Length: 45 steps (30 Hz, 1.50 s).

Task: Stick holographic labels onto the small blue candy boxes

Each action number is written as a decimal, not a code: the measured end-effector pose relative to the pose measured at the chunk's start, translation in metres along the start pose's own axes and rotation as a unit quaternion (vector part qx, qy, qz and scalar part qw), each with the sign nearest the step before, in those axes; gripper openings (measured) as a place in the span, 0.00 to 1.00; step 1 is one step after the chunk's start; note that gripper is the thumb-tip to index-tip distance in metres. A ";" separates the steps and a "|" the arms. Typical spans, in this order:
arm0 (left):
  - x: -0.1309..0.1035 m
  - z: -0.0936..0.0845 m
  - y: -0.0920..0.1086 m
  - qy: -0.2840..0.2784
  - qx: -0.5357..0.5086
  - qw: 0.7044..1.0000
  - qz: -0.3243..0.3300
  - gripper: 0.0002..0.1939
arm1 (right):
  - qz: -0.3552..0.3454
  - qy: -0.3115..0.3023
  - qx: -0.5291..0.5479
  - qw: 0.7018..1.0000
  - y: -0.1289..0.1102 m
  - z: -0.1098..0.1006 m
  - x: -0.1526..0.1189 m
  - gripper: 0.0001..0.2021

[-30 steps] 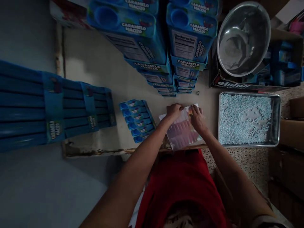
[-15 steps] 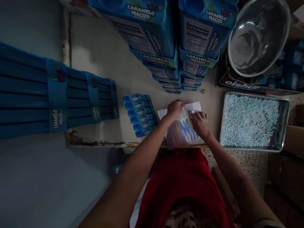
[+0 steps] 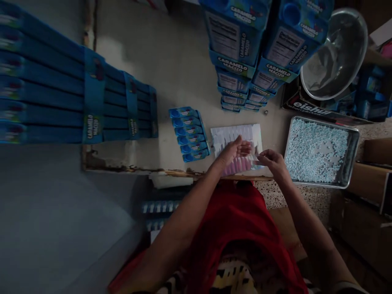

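A shiny, whitish and pink ridged sheet [image 3: 225, 136] lies near the table's front edge. Over its middle is my left hand [image 3: 236, 150], palm turned partly up, fingers apart and nothing in them. At the sheet's right side my right hand [image 3: 272, 159] pinches a small pale strip [image 3: 258, 162] between thumb and fingers. Left of the sheet lies a row of several small blue packs [image 3: 190, 134]. To the right, a metal tray [image 3: 352, 159] holds many small pale blue and white candies [image 3: 312, 151].
Tall stacks of blue boxes [image 3: 234, 41] stand behind the sheet. More long blue boxes [image 3: 122, 106] rise at the left. A metal bowl [image 3: 335, 53] rests on a carton [image 3: 324, 110] at the back right. A tiny object [image 3: 266, 112] lies behind the sheet.
My left hand has opened and turned its palm up. My right hand has moved right, away from the sheet's middle, with the strip. The camera view has shifted.
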<state>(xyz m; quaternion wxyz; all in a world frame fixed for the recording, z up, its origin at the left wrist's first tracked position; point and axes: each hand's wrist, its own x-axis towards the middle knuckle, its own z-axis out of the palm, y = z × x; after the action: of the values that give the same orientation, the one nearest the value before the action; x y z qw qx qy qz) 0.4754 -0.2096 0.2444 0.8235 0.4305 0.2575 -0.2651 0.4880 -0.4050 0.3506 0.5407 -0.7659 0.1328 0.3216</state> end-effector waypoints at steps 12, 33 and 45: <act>-0.078 -0.008 0.023 0.240 0.014 0.959 0.149 0.17 | 0.019 0.003 -0.047 0.999 -0.022 0.048 0.018 0.24; -0.032 -0.182 0.118 0.421 -0.017 0.867 0.267 0.08 | -0.121 0.002 -0.497 0.859 -0.167 0.255 0.160 0.07; -0.011 -0.187 0.101 0.386 -0.165 0.896 0.143 0.19 | -0.139 0.036 -0.473 0.869 -0.160 0.235 0.181 0.22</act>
<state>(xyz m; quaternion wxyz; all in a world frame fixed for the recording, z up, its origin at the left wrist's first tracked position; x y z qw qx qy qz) 0.4972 0.0004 0.2170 0.7474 0.3893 0.5309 0.0893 0.6307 -0.1034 0.3052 0.1473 -0.9515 -0.1242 0.2397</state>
